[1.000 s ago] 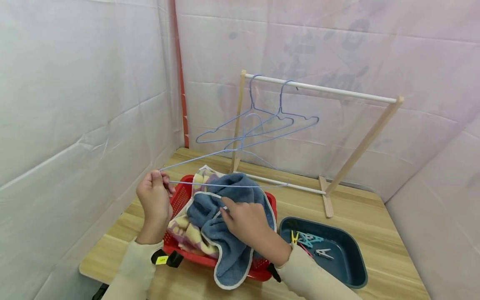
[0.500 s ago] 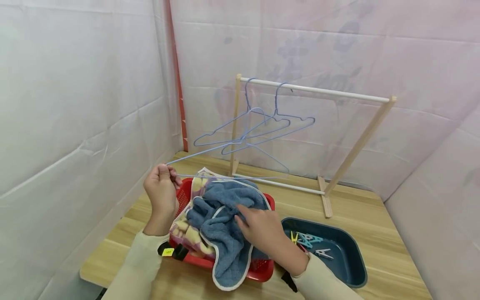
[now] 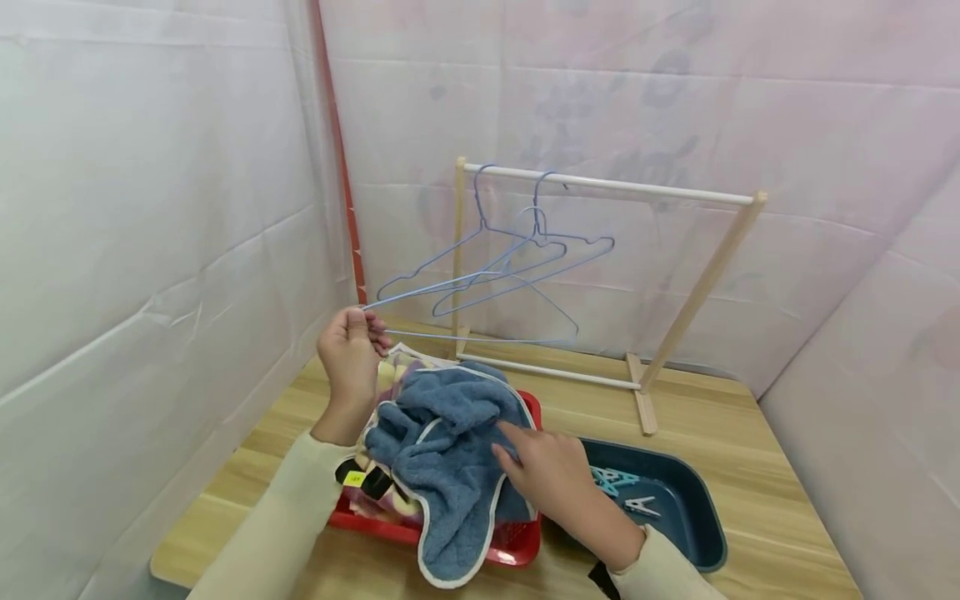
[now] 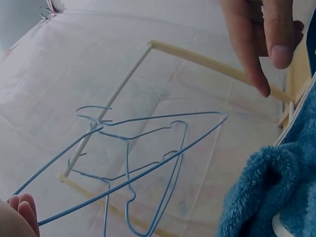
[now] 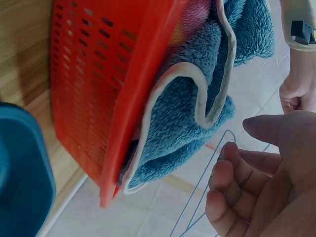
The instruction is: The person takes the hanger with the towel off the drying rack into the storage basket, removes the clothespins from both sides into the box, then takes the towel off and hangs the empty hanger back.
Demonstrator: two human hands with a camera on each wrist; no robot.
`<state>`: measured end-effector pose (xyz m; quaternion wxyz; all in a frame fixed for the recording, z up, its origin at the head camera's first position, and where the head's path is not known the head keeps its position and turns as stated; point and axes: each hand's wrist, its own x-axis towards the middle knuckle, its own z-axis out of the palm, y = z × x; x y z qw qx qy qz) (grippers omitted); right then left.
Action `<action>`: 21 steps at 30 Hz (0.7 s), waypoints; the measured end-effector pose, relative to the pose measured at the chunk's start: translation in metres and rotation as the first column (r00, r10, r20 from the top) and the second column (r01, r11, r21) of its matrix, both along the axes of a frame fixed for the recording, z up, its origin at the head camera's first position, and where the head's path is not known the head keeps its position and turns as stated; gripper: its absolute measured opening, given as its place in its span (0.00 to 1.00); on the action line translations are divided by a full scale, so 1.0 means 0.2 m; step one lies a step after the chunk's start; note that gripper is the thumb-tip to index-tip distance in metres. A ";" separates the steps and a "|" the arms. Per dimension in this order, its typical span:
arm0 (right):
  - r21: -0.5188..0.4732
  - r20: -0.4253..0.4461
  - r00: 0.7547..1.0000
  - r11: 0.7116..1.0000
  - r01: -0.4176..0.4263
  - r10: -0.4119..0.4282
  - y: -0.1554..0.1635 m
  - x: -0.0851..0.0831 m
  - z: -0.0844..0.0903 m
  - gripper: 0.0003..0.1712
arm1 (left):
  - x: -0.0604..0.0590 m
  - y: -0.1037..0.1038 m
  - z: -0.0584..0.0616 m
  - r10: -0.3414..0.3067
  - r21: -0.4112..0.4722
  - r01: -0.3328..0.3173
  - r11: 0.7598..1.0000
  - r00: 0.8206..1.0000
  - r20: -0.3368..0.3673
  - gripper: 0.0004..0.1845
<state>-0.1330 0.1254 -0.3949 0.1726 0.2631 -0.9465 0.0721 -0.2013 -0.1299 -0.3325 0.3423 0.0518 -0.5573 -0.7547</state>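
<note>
My left hand [image 3: 351,350] pinches a light blue wire hanger [image 3: 472,338] by one end of its triangle. The hanger stretches rightward over the laundry, its hook up. My right hand [image 3: 551,475] hovers at the right side of a blue fluffy towel [image 3: 450,467] with white edging. In the right wrist view the fingers of that hand [image 5: 266,192] are loosely bent, the thumb apart, nothing between them. The towel lies heaped in a red plastic basket [image 5: 89,98] and droops over its front rim. Under it shows a yellow and purple patterned cloth [image 3: 397,371], mostly hidden.
Behind the basket stands a wooden rack with a white rail [image 3: 660,190]. Two blue hangers hang near the rail's left end. To the right, a dark blue basin [image 3: 708,500] holds several clothespins [image 3: 641,506]. White sheets [image 3: 187,208] enclose the table [image 3: 765,500].
My left hand has risen and moved right with the hanger, whose far end now shows clear above the towel. My right hand has drawn back rightward from the towel's middle.
</note>
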 end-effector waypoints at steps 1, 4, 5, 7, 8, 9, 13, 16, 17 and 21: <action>-0.001 -0.001 1.000 1.000 0.005 -0.005 0.00 0.00 -0.01 0.18 | -0.01 0.01 0.01 -0.004 -0.015 0.003 1.000 1.000 -0.002 0.16; -0.008 -0.021 1.000 1.000 0.019 -0.019 0.02 0.00 -0.02 0.19 | -0.05 0.03 0.02 -0.027 -0.036 0.026 0.999 0.999 -0.018 0.17; -0.002 -0.031 0.999 1.000 0.025 -0.025 0.03 0.00 -0.02 0.20 | -0.06 0.04 0.03 -0.036 -0.042 0.035 0.999 0.999 -0.022 0.17; 0.002 -0.043 0.998 0.999 0.038 -0.038 0.04 -0.01 -0.03 0.22 | -0.08 0.07 0.04 -0.051 -0.058 0.049 0.997 0.998 -0.028 0.17; 0.002 -0.045 0.998 0.999 0.045 -0.044 0.05 -0.02 -0.03 0.24 | -0.10 0.08 0.05 -0.059 -0.064 0.057 0.996 0.998 -0.029 0.17; 0.004 -0.044 0.998 0.999 0.053 -0.053 0.06 -0.02 -0.03 0.25 | -0.11 0.09 0.06 -0.065 -0.073 0.063 0.995 0.997 -0.029 0.17; -0.002 0.015 0.997 0.997 0.076 -0.076 0.10 -0.06 -0.02 0.36 | -0.14 0.13 0.08 -0.087 -0.094 0.083 0.992 0.995 -0.038 0.17; -0.004 0.048 0.995 0.996 0.086 -0.086 0.15 -0.09 -0.02 0.42 | -0.17 0.17 0.09 -0.113 -0.086 0.108 0.990 0.992 -0.054 0.17; -0.008 0.059 0.994 0.996 0.088 -0.087 0.16 -0.10 -0.02 0.44 | -0.18 0.18 0.09 -0.121 -0.086 0.116 0.990 0.991 -0.056 0.17; -0.013 0.089 0.990 0.994 0.110 -0.108 0.22 -0.12 -0.02 0.48 | -0.21 0.23 0.09 -0.140 -0.104 0.134 0.985 0.988 -0.057 0.16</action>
